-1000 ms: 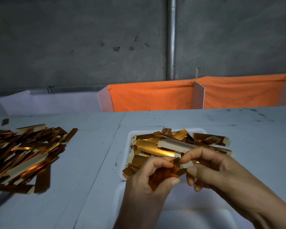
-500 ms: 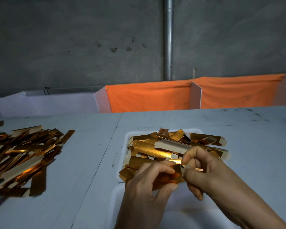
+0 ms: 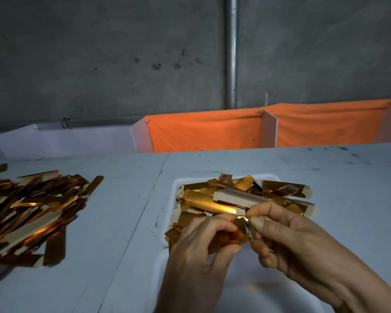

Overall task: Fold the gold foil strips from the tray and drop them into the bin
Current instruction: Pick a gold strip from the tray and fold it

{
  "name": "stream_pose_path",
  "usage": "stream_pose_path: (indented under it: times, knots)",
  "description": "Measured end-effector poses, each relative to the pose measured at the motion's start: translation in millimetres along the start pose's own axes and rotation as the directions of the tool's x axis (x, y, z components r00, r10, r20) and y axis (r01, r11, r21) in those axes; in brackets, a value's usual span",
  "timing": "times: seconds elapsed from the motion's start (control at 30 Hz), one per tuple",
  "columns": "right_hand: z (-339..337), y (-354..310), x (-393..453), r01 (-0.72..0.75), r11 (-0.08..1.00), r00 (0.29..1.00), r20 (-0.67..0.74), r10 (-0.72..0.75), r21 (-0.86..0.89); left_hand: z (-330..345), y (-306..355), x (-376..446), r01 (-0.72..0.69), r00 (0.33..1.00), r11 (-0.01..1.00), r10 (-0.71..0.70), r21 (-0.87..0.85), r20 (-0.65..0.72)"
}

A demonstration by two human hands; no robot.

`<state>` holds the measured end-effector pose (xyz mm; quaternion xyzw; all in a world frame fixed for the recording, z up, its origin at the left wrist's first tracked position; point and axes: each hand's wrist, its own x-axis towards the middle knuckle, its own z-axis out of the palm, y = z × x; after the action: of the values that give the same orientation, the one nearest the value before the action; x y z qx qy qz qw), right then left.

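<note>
While both grip, foil strip (image 3: 239, 231) shows no writing.

Dim scene, glare on foil strips (image 3: 215, 203), edges bowed.

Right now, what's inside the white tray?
The white tray holds a heap of gold foil strips. Both hands, left hand and right hand, cover its near part, hiding whatever lies there.

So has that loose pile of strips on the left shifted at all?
No. The loose pile lies just as before, left of the table seam, with its far strip tip at the same gap from that seam.
</note>
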<state>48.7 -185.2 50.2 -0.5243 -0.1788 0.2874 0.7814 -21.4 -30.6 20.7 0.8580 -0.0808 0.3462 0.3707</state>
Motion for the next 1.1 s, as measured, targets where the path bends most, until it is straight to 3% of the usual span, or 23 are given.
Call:
stream_pose_path:
  times: [0.4,0.6,1.1]
  knots:
    - [-0.4,2.3,1.8,0.0,0.998,1.0,-0.015,-0.001,-0.06,0.2,-0.3,0.2,0.021,0.997,0.999,-0.019,-0.036,0.076]
    - [-6.1,3.5,1.9,-0.021,0.981,0.999,-0.036,0.015,-0.191,0.6,0.7,-1.3,0.028,0.992,0.998,-0.022,-0.048,0.125]
    - [-7.2,2.4,2.4,-0.044,0.993,0.999,-0.009,0.043,-0.111,-1.0,-1.9,-0.9,0.072,0.992,0.989,-0.059,-0.127,0.108]
